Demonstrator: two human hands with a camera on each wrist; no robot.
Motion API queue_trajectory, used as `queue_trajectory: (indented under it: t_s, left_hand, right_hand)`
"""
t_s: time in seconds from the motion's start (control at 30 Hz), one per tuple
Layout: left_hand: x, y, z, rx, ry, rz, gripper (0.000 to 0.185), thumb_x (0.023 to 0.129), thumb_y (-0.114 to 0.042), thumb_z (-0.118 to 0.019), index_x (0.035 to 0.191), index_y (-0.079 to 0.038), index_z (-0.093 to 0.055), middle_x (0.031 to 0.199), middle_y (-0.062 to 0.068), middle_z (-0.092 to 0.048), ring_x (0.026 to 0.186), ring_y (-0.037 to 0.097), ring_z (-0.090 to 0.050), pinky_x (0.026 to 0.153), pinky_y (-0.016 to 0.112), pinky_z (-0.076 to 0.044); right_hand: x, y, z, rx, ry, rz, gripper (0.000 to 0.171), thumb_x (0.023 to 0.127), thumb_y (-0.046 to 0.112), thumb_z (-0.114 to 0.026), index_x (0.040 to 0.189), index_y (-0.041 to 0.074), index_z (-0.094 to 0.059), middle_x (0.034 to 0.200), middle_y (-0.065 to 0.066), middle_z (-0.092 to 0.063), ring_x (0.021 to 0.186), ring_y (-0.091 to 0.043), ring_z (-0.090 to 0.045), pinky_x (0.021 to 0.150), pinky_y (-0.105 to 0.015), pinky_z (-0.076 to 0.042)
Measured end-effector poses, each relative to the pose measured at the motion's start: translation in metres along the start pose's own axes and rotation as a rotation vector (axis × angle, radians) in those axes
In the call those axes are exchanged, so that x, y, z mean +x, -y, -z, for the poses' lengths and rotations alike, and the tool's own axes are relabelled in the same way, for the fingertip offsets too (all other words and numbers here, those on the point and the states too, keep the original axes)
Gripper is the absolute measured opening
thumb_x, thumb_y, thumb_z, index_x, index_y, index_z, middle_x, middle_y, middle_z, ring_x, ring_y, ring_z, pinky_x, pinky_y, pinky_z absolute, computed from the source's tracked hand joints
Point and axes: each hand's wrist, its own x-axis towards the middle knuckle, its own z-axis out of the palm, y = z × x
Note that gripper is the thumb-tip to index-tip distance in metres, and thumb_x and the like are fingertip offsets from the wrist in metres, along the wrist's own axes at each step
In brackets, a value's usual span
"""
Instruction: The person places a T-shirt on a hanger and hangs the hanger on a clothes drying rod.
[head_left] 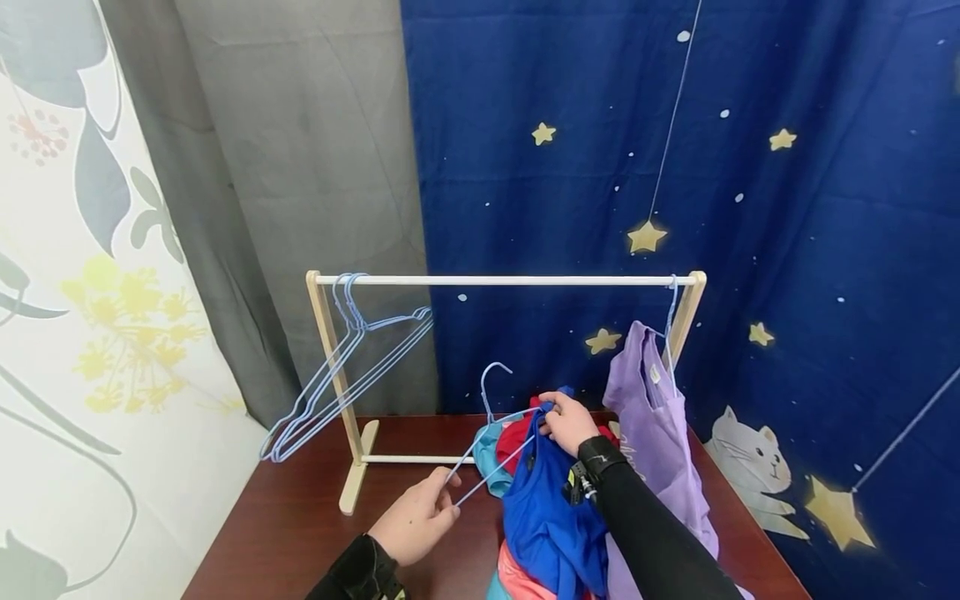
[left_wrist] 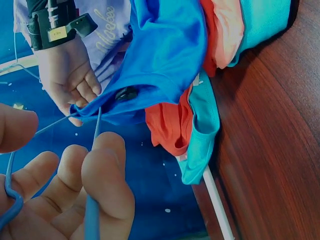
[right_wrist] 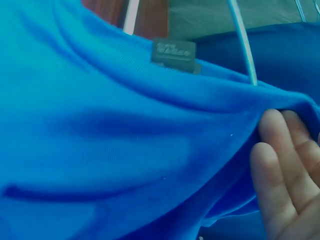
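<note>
While both hands work at the lower centre of the head view, entries run as follows.

Left hand (head_left: 416, 521): fingers curled round the lower wires of the light blue wire hanger (head_left: 491, 433); the left wrist view shows the wire pinched between thumb and fingertips.

Right hand (head_left: 568, 423): fingers bunched on the neckline of the blue shirt (head_left: 551, 517), pinching it where the hanger wire enters.

Blue shirt, place: lower centre, atop a heap of clothes (head_left: 517, 467) on the dark wooden surface (head_left: 300, 517), in front of the wooden rack (head_left: 510, 281).

Handling, shirt: judged soft, light and limp; it will sag and slip off a shoulder unless held at the collar, near the label (right_wrist: 172, 51).

Handling, hanger: judged thin, springy and slick; best held at the bottom bar or by the hook.

Rack contents: spare hangers (head_left: 345, 367) at upper left of the rack; a lilac garment (head_left: 652, 417) hung at right.

Hidden: how far the hanger sits inside the shirt cannot be told. The right wrist view is filled with blue cloth, only fingertips showing. The heap's lower edge is cut off.
</note>
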Motion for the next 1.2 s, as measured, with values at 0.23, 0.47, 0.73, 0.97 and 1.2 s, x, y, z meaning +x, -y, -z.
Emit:
queue_trajectory:
  t_s: [0.23,0.47,0.73,0.97,1.2]
  left_hand:
    - [0.0,-0.005,-0.001,-0.029,-0.004,-0.03,0.026,0.096,-0.019,-0.065,0.117,-0.012,-0.053,0.075,-0.005,-0.054,0.061,0.008,-0.049,0.058,0.028,-0.042]
    - [0.002,-0.006,0.0,-0.045,-0.013,-0.04,0.024,0.096,-0.016,-0.064,0.116,-0.012,-0.053,0.074,-0.005,-0.055,0.06,0.009,-0.05,0.057,0.028,-0.043]
    - [0.004,-0.008,-0.001,-0.066,0.001,-0.018,0.026,0.096,-0.018,-0.063,0.118,-0.012,-0.052,0.076,-0.004,-0.056,0.061,0.009,-0.051,0.056,0.027,-0.043]
    - [0.006,-0.014,-0.002,-0.084,0.007,-0.022,0.028,0.096,-0.018,-0.064,0.119,-0.01,-0.052,0.076,-0.003,-0.056,0.062,0.013,-0.052,0.056,0.028,-0.042]
    - [0.009,-0.014,-0.005,-0.101,0.009,-0.018,0.029,0.096,-0.02,-0.065,0.12,-0.01,-0.052,0.077,-0.003,-0.057,0.063,0.015,-0.053,0.056,0.028,-0.043]
  right_hand:
    - [-0.002,-0.002,0.001,-0.204,-0.057,0.122,0.025,0.103,0.012,-0.057,0.123,0.007,-0.07,0.097,-0.006,-0.072,0.082,-0.021,-0.069,0.082,-0.043,-0.056]
    - [-0.003,-0.002,0.001,-0.369,-0.267,0.297,0.019,0.097,0.012,-0.067,0.111,0.013,-0.079,0.102,-0.01,-0.056,0.098,-0.03,-0.052,0.084,-0.044,-0.044]
    - [-0.003,-0.001,0.005,-0.367,-0.289,0.391,0.021,0.098,0.013,-0.064,0.113,0.014,-0.078,0.127,-0.01,-0.065,0.126,-0.032,-0.052,0.108,-0.047,-0.038]
    - [-0.006,0.005,0.004,-0.347,-0.209,0.378,0.025,0.102,0.02,-0.06,0.121,0.016,-0.075,0.133,-0.005,-0.065,0.131,-0.027,-0.052,0.111,-0.048,-0.037]
    - [-0.008,0.012,-0.001,-0.322,-0.203,0.421,0.025,0.101,0.019,-0.06,0.121,0.014,-0.075,0.13,-0.006,-0.067,0.127,-0.026,-0.056,0.111,-0.047,-0.036]
